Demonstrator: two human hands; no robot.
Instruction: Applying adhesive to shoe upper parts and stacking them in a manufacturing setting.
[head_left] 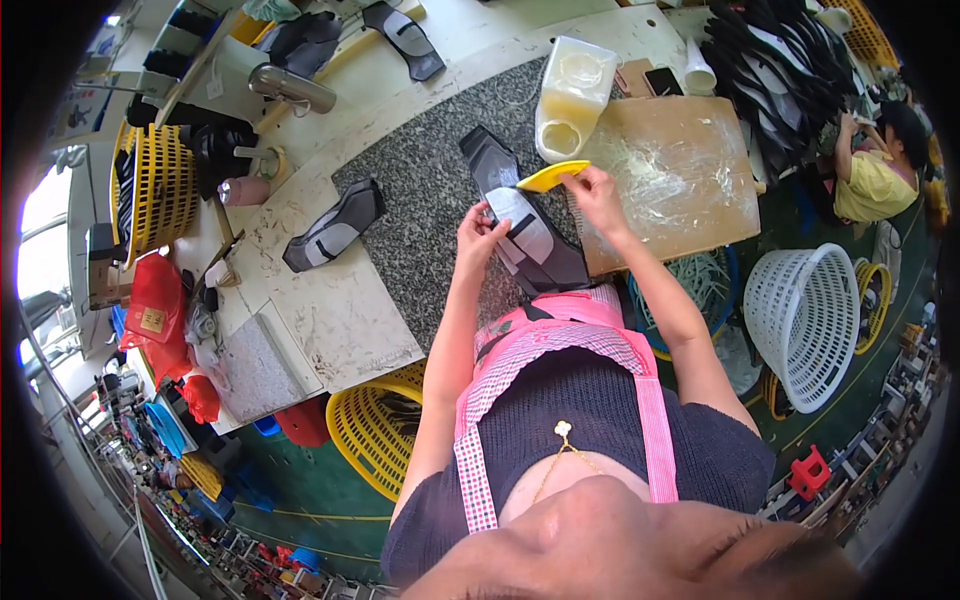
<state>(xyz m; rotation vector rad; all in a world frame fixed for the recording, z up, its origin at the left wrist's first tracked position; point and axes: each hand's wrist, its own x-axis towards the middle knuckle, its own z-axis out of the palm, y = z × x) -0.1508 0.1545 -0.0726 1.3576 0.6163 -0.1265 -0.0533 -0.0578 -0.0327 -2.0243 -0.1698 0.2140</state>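
Note:
A flat black and grey shoe upper (560,268) lies on the speckled stone slab in front of me. My left hand (482,238) is closed on its left edge, thumb on top, beside the light grey panel. My right hand (600,203) pinches a yellow scraper (553,176), its flat blade just above the upper's middle. Beyond the scraper, a translucent plastic jug (582,72) with a cut opening holds yellowish paste. To its right is a cardboard sheet (690,165) smeared with white.
Another upper (335,228) lies on the left of the worktable, and one more (405,40) at the back. A phone (662,82) rests behind the cardboard. Black pieces (775,70) are heaped at far right, near a seated person (880,170). Baskets, including a white one (803,325), surround the table.

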